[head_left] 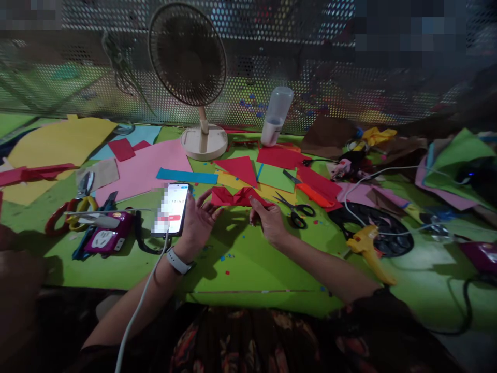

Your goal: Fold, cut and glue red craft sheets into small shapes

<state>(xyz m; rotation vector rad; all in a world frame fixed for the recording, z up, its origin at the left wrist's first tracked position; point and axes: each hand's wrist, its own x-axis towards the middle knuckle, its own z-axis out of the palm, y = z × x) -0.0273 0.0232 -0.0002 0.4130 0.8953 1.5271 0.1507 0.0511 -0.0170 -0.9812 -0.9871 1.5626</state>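
Observation:
A folded strip of red paper (234,197), creased into a bow-like shape, is raised a little above the green table. My right hand (269,220) is closed on its right end, thumb on top. At its left end, my left hand (200,220) is open with fingers apart and curved; whether the fingertips touch the paper is unclear. A lit phone (174,210) with a white cable overlaps part of my left hand. Black-handled scissors (297,210) lie just right of my right hand.
A fan (204,140) and a clear bottle (276,116) stand at the back before a perforated metal panel. Coloured sheets lie around. A purple device (108,233) and scissors (83,210) are at left, a yellow glue gun (368,251) at right. Another person's arm (19,264) shows far left.

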